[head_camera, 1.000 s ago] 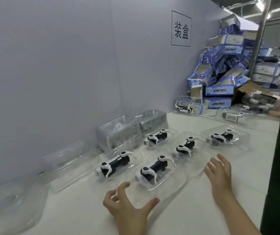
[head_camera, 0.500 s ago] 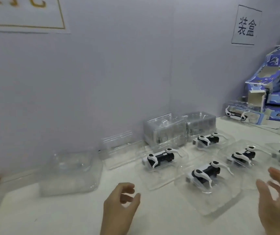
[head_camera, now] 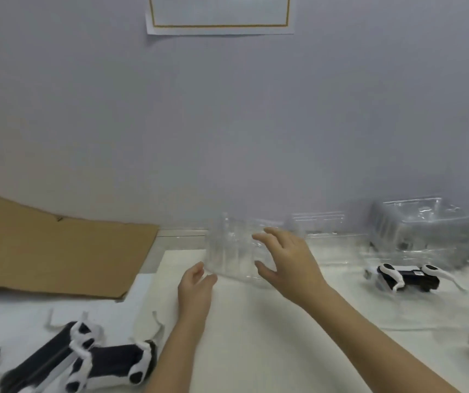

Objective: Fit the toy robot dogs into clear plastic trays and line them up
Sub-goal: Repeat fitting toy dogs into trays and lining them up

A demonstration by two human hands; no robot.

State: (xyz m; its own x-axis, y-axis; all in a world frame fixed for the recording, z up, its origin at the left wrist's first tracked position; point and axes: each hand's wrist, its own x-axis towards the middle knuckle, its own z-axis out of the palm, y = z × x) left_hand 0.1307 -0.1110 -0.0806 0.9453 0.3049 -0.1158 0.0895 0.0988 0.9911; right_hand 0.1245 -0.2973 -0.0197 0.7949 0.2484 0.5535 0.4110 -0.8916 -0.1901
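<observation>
View from head height, looking down over a white table (head_camera: 256,336) set against a plain grey wall. In the middle, close to the wall, stands a small stack of empty clear trays (head_camera: 231,251), blurred and hard to make out against the pale surface. The right hand (head_camera: 287,262) is stretched out at the stack's right side, fingers spread and thumb apart, holding nothing; blur hides whether it touches the plastic. The left hand (head_camera: 196,287) sits just beside the stack's near left corner, fingers loosely curled, also empty. Loose toy robot dogs (head_camera: 85,361), black with white legs, lie heaped at the near left edge, well apart from the trays. One packed dog (head_camera: 409,276) lies in its tray to the right, in front of a taller tray pile (head_camera: 426,225). A cardboard sheet (head_camera: 57,251) lies to the left. Likely risks: the thin nested trays may cling together, so several lift as one; the light stack may skid toward the wall under a one-sided push; a hard squeeze could buckle the plastic; the heaped dogs' tangled legs could snag when one is picked
</observation>
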